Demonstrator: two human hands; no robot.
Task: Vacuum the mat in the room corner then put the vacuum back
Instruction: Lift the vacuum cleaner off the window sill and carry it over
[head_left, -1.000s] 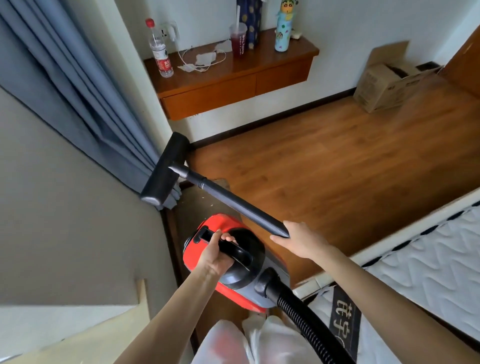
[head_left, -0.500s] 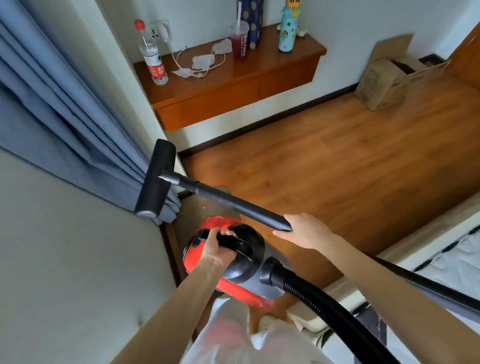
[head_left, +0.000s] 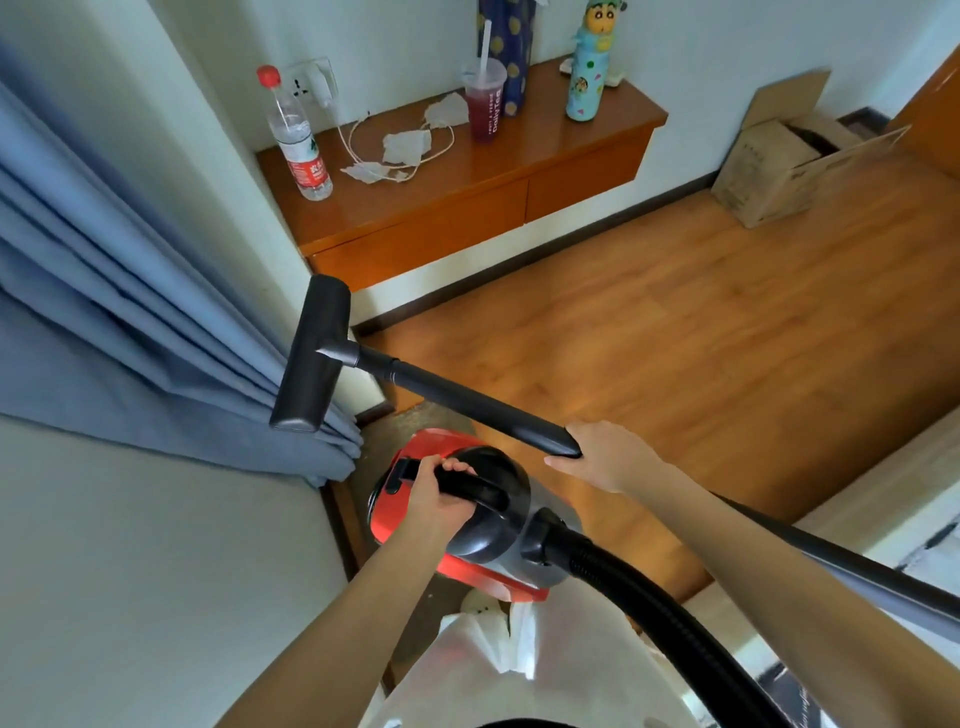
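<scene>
**Vacuum Held in Room Corner**

At lower centre, the red and black canister vacuum (head_left: 457, 525) is gripped by its black top handle in the left hand (head_left: 439, 501). The long black wand (head_left: 467, 402) is clasped by the right hand (head_left: 608, 457), its flat black floor nozzle (head_left: 310, 353) raised against the blue curtain (head_left: 130, 291) at centre left. The dark mat (head_left: 415, 421) is partly seen beneath the canister.
</scene>
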